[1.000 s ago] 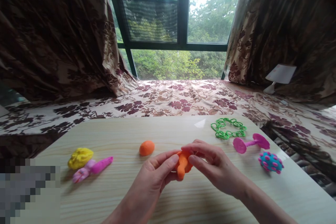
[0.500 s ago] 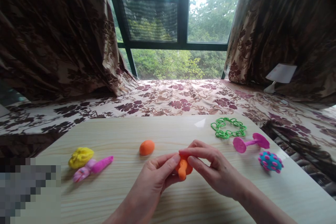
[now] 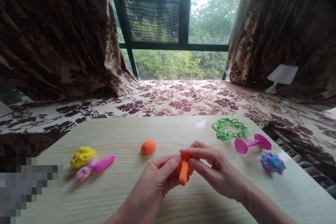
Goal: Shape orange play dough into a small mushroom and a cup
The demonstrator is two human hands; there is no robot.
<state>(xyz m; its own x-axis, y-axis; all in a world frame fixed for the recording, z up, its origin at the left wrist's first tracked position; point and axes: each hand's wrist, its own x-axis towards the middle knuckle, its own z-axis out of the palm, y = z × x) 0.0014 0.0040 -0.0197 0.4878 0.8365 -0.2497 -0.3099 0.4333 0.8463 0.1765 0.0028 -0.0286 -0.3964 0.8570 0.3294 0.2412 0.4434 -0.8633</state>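
Between my two hands is a piece of orange modelling clay with a rounded stem pointing toward me. My left hand pinches its left side between thumb and fingers. On the other side, my right hand grips the upper right edge with thumb and fingertips. The fingers hide much of the clay's wider back part. An orange clay ball, slightly egg-shaped, rests on the table beyond my left hand.
At left lie a yellow clay lump and a pink clay piece with a marbled end. To the right are a green clay chain ring, a pink dumbbell shape and a blue ball with pink dots. A lamp stands beyond.
The orange clay's stem now tilts lower and shows more of its length toward me. Both hands keep their hold. The whole view has shifted slightly.
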